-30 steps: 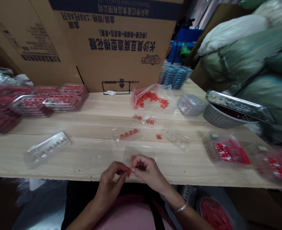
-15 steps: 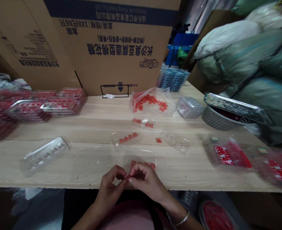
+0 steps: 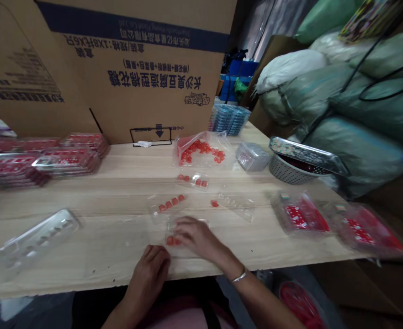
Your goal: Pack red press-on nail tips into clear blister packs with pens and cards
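My left hand rests at the table's front edge with its fingers curled in. What it holds, if anything, is hidden. My right hand reaches over a clear plastic tray, its fingers bent down close together beside red cubes in that tray. Its fingertips are partly hidden, so I cannot make out what is between them. Just beyond lies a second clear tray with a row of red cubes. Farther back, another tray holds red cubes in two pairs. A single red cube sits by the end of a clear tray.
An open plastic bag of red cubes lies near a large carton. Stacked red packs stand at left, above a clear tray. At right are nested clear trays, a grey basket and bagged red packs.
My hands, which were pinching something small together, have separated. The right has moved forward over the nearest tray; the left stays near the edge. The camera view has turned slightly right.
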Available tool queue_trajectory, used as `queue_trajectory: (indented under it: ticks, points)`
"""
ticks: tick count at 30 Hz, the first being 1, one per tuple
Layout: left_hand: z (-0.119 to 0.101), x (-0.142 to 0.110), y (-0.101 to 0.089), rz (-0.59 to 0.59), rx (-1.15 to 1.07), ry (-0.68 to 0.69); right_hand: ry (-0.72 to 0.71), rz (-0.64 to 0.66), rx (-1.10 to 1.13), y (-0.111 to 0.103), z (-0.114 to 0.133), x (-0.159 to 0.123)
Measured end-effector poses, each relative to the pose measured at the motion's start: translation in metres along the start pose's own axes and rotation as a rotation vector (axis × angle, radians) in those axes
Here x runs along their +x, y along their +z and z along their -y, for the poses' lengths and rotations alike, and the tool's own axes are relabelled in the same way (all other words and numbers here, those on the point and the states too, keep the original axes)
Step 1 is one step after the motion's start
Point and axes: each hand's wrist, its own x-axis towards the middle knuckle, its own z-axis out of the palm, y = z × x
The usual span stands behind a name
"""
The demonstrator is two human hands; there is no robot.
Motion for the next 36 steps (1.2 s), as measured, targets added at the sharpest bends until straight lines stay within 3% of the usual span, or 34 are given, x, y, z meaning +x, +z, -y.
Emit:
queue_trajectory:
  ticks: [3, 6, 10, 13, 15, 19, 24, 27, 32, 36]
  points:
    - [0.001, 0.001, 0.000, -0.010, -0.003, 0.023, 0.264, -0.146, -0.262, -0.034, -0.033, -0.003]
    - [-0.003, 0.001, -0.001, -0.077, -0.009, 0.031, 0.410, -0.157, -0.380, -0.048, -0.057, -0.006]
    - [-0.013, 0.011, -0.004, -0.206, -0.152, -0.107, 0.313, -0.136, -0.223, -0.034, -0.049, -0.007]
    - [-0.017, 0.027, -0.004, -0.182, -0.334, -0.322, 0.215, -0.193, -0.039, -0.025, -0.033, -0.005]
    - [-0.016, 0.037, -0.003, -0.170, -0.392, -0.388, 0.217, -0.195, -0.078, -0.026, -0.032, -0.005]
    - [-0.013, 0.044, -0.002, -0.129, -0.394, -0.394, 0.331, -0.137, -0.159, -0.032, -0.055, -0.009]
    - [-0.013, 0.044, -0.002, -0.087, -0.385, -0.385, 0.368, -0.174, -0.109, -0.033, -0.073, -0.013]
    - [-0.014, 0.047, -0.002, -0.110, -0.374, -0.367, 0.350, -0.179, -0.044, -0.030, -0.068, -0.007]
    - [-0.014, 0.047, -0.002, -0.127, -0.390, -0.376, 0.334, -0.077, -0.010, -0.026, -0.054, 0.005]
    - [-0.015, 0.048, 0.002, -0.156, -0.573, -0.502, 0.312, -0.120, 0.219, -0.025, -0.019, 0.005]
